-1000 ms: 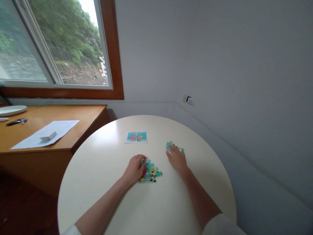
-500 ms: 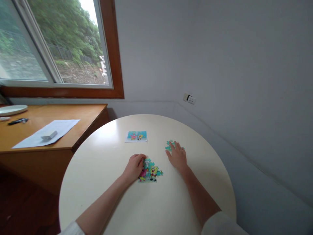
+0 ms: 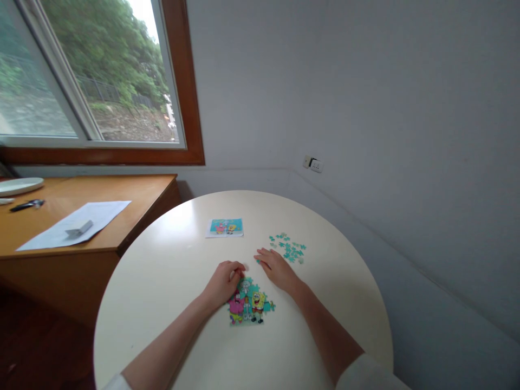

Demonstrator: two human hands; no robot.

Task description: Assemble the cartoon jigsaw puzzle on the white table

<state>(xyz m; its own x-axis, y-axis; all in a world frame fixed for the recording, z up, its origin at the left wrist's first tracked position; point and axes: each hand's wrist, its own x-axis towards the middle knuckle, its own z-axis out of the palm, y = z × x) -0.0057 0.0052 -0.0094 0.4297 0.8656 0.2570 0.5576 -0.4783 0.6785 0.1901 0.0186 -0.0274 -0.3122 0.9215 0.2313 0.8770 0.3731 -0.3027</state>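
A partly joined jigsaw puzzle (image 3: 246,306) with cartoon figures on teal lies on the table before me. At its upper left edge rests my left hand (image 3: 226,279), its fingers curled together; a small pale thing shows at the fingertips, too blurred to name. My right hand (image 3: 278,268) hovers or rests just above and right of the puzzle, pinching a small teal puzzle piece (image 3: 258,261) between thumb and fingers. Beyond that hand, several loose teal pieces (image 3: 291,250) are scattered.
A small picture card (image 3: 226,228) with the same figures lies at the back of the round white table (image 3: 162,325). To the left, a wooden desk (image 3: 150,187) holds paper (image 3: 44,233), a white block (image 3: 79,228) and a plate (image 3: 20,187). Walls stand behind and right.
My right hand has come off the loose pieces and moved left toward the puzzle, now with a teal piece. The joined puzzle has slid slightly toward me; my left hand has shifted a little.
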